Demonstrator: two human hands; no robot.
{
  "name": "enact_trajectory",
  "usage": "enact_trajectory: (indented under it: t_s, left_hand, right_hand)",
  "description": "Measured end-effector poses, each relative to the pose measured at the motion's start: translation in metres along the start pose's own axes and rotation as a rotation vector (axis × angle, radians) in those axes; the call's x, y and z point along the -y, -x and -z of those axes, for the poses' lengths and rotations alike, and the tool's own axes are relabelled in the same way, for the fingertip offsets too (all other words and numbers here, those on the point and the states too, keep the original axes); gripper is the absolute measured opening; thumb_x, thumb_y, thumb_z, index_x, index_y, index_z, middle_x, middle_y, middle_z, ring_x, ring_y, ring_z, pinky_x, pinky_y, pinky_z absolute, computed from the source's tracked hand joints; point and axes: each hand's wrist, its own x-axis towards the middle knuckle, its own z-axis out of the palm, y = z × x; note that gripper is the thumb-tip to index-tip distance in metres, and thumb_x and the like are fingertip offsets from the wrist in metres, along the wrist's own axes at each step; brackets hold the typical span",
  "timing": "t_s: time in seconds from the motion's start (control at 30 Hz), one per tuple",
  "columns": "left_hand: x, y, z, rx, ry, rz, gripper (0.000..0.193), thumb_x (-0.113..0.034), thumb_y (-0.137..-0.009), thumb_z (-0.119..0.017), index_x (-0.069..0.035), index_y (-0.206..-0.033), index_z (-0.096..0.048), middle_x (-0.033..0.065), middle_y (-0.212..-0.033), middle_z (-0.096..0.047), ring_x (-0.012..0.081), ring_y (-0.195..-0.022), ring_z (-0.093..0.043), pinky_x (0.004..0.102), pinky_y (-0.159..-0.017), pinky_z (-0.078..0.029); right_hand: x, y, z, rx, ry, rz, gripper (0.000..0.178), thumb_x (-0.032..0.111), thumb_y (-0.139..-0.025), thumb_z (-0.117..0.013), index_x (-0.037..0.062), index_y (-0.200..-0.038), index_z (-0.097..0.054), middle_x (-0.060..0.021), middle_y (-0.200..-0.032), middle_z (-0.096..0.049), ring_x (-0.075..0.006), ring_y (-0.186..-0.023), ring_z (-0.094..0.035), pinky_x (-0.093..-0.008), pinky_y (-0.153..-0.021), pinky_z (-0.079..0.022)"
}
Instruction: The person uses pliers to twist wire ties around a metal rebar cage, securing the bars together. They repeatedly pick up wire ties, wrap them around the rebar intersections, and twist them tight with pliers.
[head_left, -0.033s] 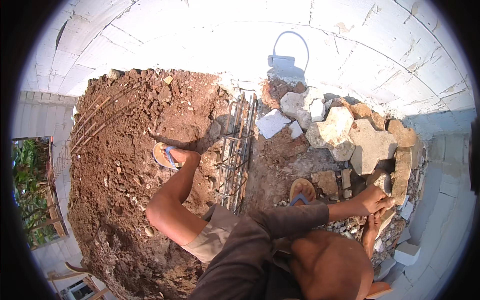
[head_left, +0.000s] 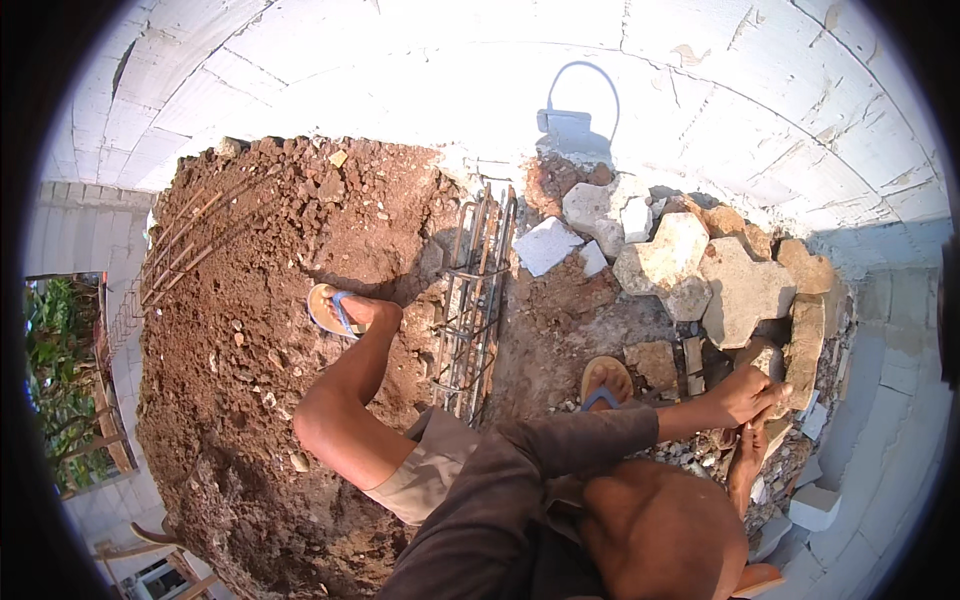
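Observation:
On the right side, my left hand [head_left: 743, 396] reaches across from a dark sleeve, its fingers curled closed. What it grips, if anything, is too small to tell. Just below it, my right hand [head_left: 746, 452] comes up past my bent knee, its fingers closed close against the left hand. Whatever lies between the two hands is hidden. Beside them stands an upright, long tan stone slab [head_left: 804, 350], and a rounded grey stone [head_left: 762, 358] sits just above my left hand. Pale gravel [head_left: 690, 458] lies to the left of my right hand.
A rebar cage [head_left: 472, 300] stands between my sandalled feet. Grey paving blocks [head_left: 745, 290] and white block pieces [head_left: 546, 247] are heaped at the upper right. Loose brown soil [head_left: 240, 330] covers the left. Thin rods [head_left: 185, 245] stick out there, and a white block wall [head_left: 400, 80] encloses the far side.
My left hand's fingertips have shifted slightly upward, away from the near side. My right hand stays close against it, and the stones have not moved.

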Motion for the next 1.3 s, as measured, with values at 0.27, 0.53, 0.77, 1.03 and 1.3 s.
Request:
enact_trajectory:
  t_s: [0.27, 0.53, 0.77, 1.03, 1.3]
  left_hand:
    - [-0.023, 0.005, 0.020, -0.211, 0.302, -0.013, 0.047, -0.037, -0.108, -0.056, 0.000, -0.081, -0.067, 0.0048, -0.061, -0.063, 0.0137, -0.063, -0.065, 0.0309, -0.057, -0.051]
    - [-0.027, 0.052, 0.105, -0.199, -0.400, -0.081, 0.039, -0.026, -0.091, -0.066, 0.005, -0.071, -0.056, 0.0209, -0.061, -0.047, 0.0233, -0.053, -0.036, 0.0426, -0.054, -0.037]
    - [-0.047, 0.097, 0.166, -0.390, -0.554, -0.044, 0.034, -0.029, -0.090, -0.070, 0.004, -0.081, -0.067, 0.0217, -0.067, -0.058, 0.0290, -0.054, -0.045, 0.0438, -0.057, -0.043]
    - [-0.045, 0.127, 0.211, -0.427, -0.458, -0.006, 0.036, -0.035, -0.096, -0.069, 0.001, -0.094, -0.075, 0.0144, -0.081, -0.073, 0.0260, -0.070, -0.066, 0.0387, -0.071, -0.054]
    - [0.010, 0.277, 0.386, -1.271, 0.036, 0.000, 0.034, -0.035, -0.108, -0.057, -0.005, -0.107, -0.072, 0.0048, -0.093, -0.073, 0.0126, -0.083, -0.063, 0.0314, -0.082, -0.050]
  right_hand:
    - [0.100, -0.019, -0.022, -0.089, 0.680, 0.221, 0.034, 0.032, -0.112, -0.045, 0.0037, -0.108, -0.063, -0.0048, -0.068, -0.056, -0.0147, -0.056, -0.047, -0.0333, -0.056, -0.039]
    - [0.156, -0.037, -0.080, 0.242, 1.599, 0.423, 0.016, 0.017, -0.103, -0.059, 0.0037, -0.095, -0.062, -0.0168, -0.063, -0.059, -0.0434, -0.065, -0.060, -0.0462, -0.068, -0.050]
    - [0.190, -0.065, -0.137, 0.531, 1.259, 0.415, 0.013, 0.008, -0.100, -0.059, -0.0007, -0.109, -0.062, -0.0228, -0.077, -0.061, -0.0420, -0.066, -0.057, -0.0468, -0.064, -0.046]
    - [0.203, -0.077, -0.194, 0.670, 1.274, 0.674, 0.027, -0.005, -0.092, -0.060, 0.0001, -0.117, -0.069, -0.0180, -0.071, -0.063, -0.0314, -0.058, -0.063, -0.0401, -0.058, -0.049]
    - [0.225, -0.086, -0.241, 0.750, 0.828, -0.056, 0.021, -0.001, -0.099, -0.055, -0.0020, -0.112, -0.070, -0.0037, -0.074, -0.061, -0.0074, -0.065, -0.049, -0.0309, -0.059, -0.043]
